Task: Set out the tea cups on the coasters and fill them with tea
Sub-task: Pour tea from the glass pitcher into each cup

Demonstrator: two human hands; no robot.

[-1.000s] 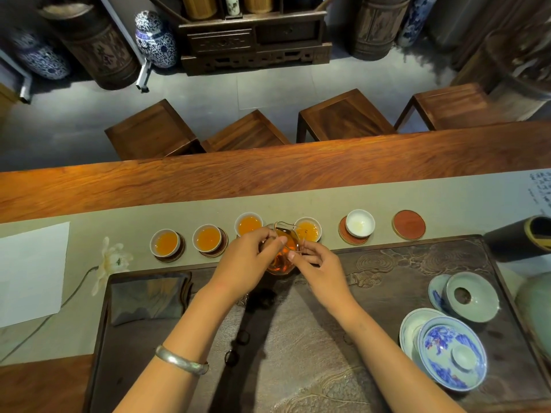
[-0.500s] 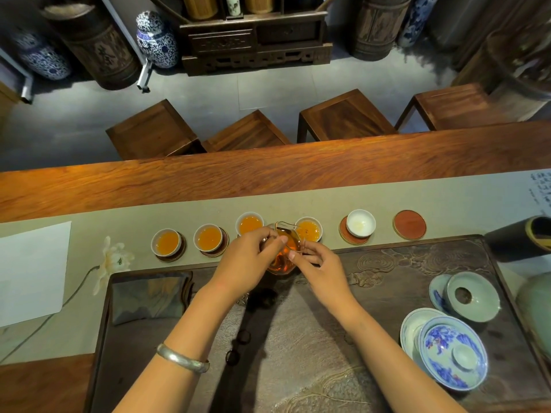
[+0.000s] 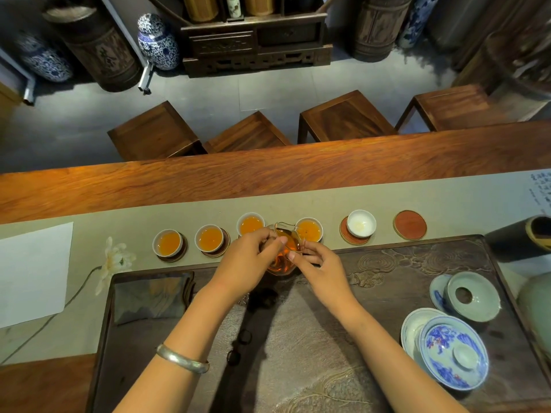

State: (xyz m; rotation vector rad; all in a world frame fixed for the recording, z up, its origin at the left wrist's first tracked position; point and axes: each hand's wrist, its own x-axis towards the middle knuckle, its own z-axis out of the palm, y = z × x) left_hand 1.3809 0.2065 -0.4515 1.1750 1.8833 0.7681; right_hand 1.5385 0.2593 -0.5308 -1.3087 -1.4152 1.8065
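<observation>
Little has moved since the earlier frames: both hands stay on the glass pitcher (image 3: 283, 251) at the centre of the frame, at the far edge of the dark carved tray (image 3: 417, 263).

From the head view, the left hand (image 3: 244, 266) curls its fingers round the pitcher's left side, thumb near the rim. The right hand (image 3: 322, 272) pinches the pitcher's right side with thumb and forefinger, the other fingers bent loosely. The pitcher is partly full of amber tea, its spout pointing toward the upper part of the frame.

Just beyond the tray, on the pale runner (image 3: 119, 222), stands a row of cups on coasters. Four filled cups run left to right: the first cup (image 3: 167, 242), the second cup (image 3: 209, 238), the third cup (image 3: 250, 225) and the fourth cup (image 3: 310, 229), the last two flanking the pitcher. To their right an empty white cup (image 3: 361, 223) sits on a red coaster (image 3: 346, 235), and further right a bare coaster (image 3: 410, 225) lies alone.

At lower right on the tray stand a blue-patterned lidded bowl (image 3: 453, 353) and a pale green strainer (image 3: 472, 296). A silver bracelet (image 3: 182, 359) circles the left wrist.
</observation>
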